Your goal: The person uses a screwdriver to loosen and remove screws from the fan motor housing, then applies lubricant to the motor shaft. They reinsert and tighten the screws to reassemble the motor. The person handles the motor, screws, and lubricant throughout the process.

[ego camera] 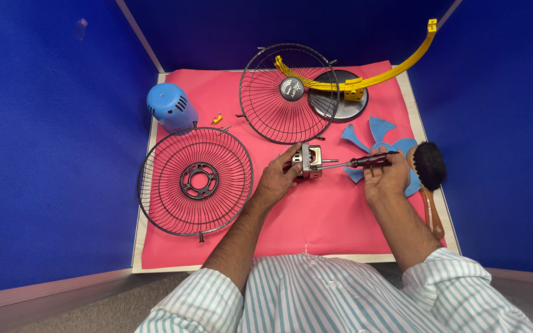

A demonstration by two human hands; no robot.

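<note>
The left hand (277,176) closes around a small silvery metal fan motor (308,161), pinning it against the pink mat (316,216) so it cannot turn. The right hand (385,179) grips a black-and-red-handled screwdriver (365,161), its shaft pointing leftward into the motor. Just beyond the right hand lie a blue plastic fan blade (377,131) and a wooden-handled black brush (429,166); outside the left hand rests a round black wire guard (195,180).
</note>
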